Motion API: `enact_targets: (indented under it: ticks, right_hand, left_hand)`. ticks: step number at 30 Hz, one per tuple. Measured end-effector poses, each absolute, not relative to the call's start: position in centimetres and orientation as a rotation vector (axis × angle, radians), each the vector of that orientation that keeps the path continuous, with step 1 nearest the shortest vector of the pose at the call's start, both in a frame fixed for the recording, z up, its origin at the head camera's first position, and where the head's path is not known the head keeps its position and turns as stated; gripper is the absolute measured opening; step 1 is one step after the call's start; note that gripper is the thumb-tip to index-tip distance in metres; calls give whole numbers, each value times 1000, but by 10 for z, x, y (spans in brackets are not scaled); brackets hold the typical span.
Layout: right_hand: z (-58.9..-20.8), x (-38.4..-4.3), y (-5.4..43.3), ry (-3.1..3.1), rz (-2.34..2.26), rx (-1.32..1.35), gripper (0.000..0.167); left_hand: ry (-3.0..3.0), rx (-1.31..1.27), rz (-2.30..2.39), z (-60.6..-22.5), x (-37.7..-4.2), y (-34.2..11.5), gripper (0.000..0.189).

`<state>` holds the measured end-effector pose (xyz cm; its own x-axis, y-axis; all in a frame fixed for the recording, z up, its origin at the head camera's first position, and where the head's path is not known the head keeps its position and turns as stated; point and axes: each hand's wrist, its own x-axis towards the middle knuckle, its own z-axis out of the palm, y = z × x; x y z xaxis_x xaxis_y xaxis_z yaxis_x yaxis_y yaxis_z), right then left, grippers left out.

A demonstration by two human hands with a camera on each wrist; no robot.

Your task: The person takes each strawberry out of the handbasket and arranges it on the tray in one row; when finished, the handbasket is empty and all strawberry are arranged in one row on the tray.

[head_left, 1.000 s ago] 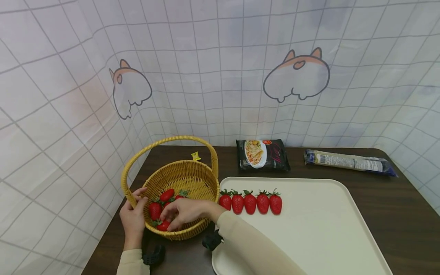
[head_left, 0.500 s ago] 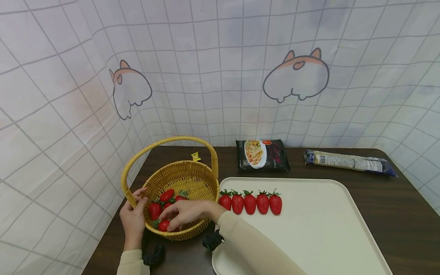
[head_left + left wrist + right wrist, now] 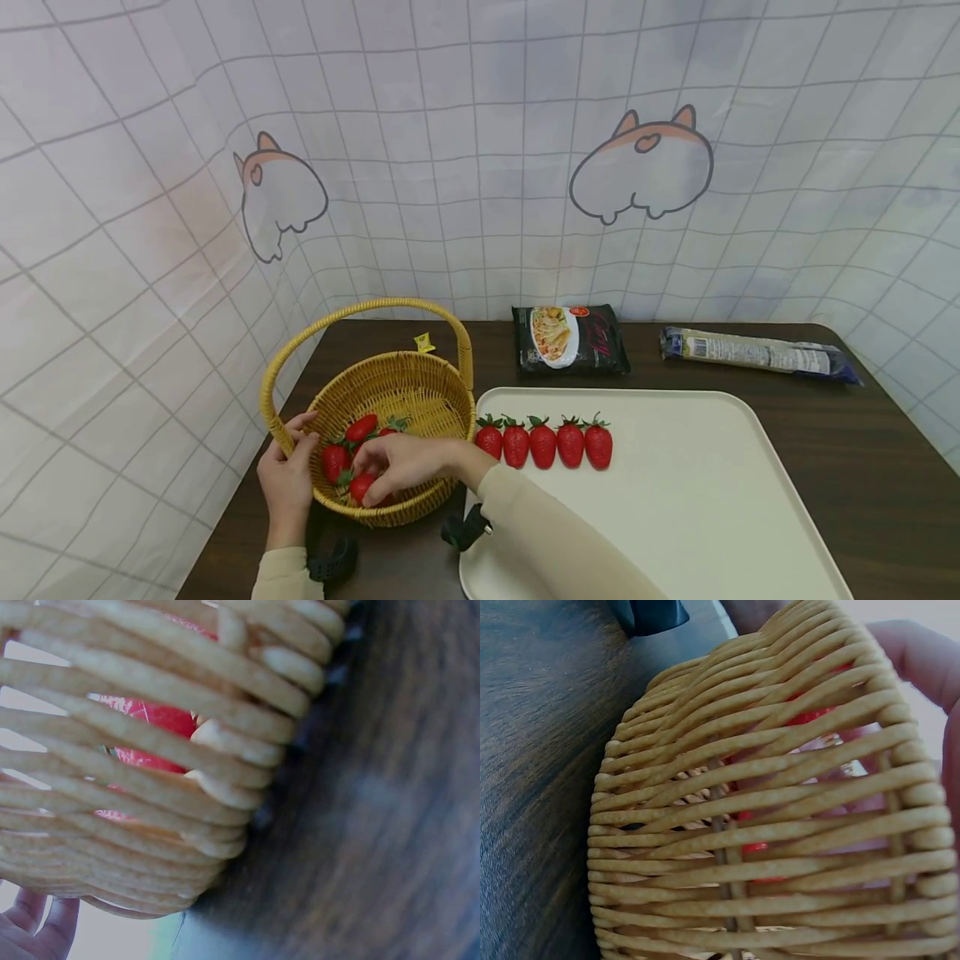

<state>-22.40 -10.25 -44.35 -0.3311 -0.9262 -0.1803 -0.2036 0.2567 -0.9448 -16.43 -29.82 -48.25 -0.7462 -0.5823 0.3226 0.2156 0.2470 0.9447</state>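
The yellow wicker basket (image 3: pixel 431 404) stands at the left with several strawberries piled at its near left side. My left hand (image 3: pixel 285 482) grips the rim beside the foot of the arched handle (image 3: pixel 276 383). Inside the basket, my right hand (image 3: pixel 408 462) pinches a strawberry (image 3: pixel 362 487) between thumb and fingers. Another strawberry (image 3: pixel 336 463) lies just left of that one. Close up, the basket wall (image 3: pixel 135 814) fills much of the left wrist view, red fruit showing through its gaps. The weave (image 3: pixel 765 825) partly hides the right hand in the right wrist view.
Beside the basket lies a cream tray (image 3: pixel 675 500), bearing a row of several strawberries (image 3: pixel 542 446) along its upper left. Behind are a black food packet (image 3: pixel 572 339), a long wrapped package (image 3: pixel 757 352) and a small yellow packet (image 3: pixel 424 342) on the dark wooden table (image 3: pixel 885 458).
My right fingers have closed around the strawberry, which has shifted slightly right and up within the basket. The left hand keeps its hold on the rim.
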Motion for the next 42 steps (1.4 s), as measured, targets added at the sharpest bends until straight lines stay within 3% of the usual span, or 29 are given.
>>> enact_targets:
  ticks: [7,19,25,33,42]
  right_hand:
    - [-423,-218,-89,1956,-1074,-1144,56]
    - [-422,-219,-52,2016,-1199,-1126,67]
    - [-422,-214,-31,2043,-1314,-1090,63]
    - [-431,-207,-5,2023,-1509,-1042,35]
    - [-440,-203,29,2045,-1590,-826,55]
  left_hand:
    - [-1871,327,-1558,-482,-165,-300,13]
    - [-1836,344,-1601,-483,-164,-300,15]
    - [-1854,358,-1592,-484,-163,-300,15]
    - [-1844,338,-1599,-482,-164,-298,15]
    - [-1860,343,-1580,-484,-165,-299,15]
